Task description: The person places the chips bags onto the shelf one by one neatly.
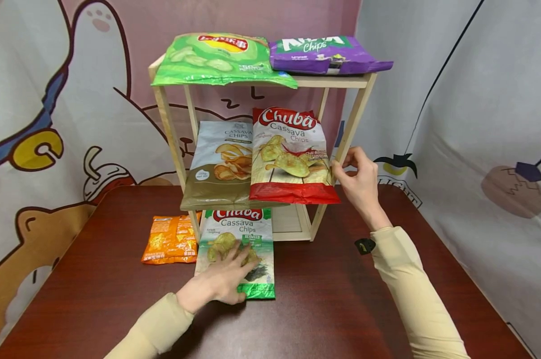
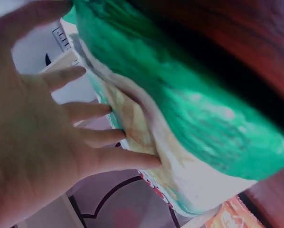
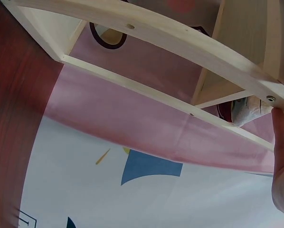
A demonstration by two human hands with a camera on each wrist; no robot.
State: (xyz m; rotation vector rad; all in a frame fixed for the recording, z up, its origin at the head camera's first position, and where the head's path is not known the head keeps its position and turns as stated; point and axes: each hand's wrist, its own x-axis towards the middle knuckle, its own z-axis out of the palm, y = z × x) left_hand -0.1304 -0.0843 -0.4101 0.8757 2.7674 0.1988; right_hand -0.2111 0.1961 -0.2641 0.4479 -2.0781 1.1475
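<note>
My left hand point(image 1: 223, 279) lies spread over a green-and-white bag of cassava chips point(image 1: 259, 259), its straight fingers touching the front. This bag leans on the lowest level of a wooden shelf point(image 1: 292, 224), its lower end reaching out over the table. In the left wrist view the fingertips rest on the bag point(image 2: 203, 128), and its green end band is creased. With fingers curled, my right hand point(image 1: 360, 177) holds the shelf's front right post at middle height. Only part of that hand point(image 3: 283, 166) shows in the right wrist view, against the post point(image 3: 218, 57).
A grey-brown chip bag point(image 1: 216, 164) and a red Chuba bag point(image 1: 292, 154) stand on the middle level. On top lie a green chip bag point(image 1: 216, 60) and a purple one point(image 1: 328, 55). An orange packet point(image 1: 171, 239) rests on the table point(image 1: 324, 309), left of the shelf.
</note>
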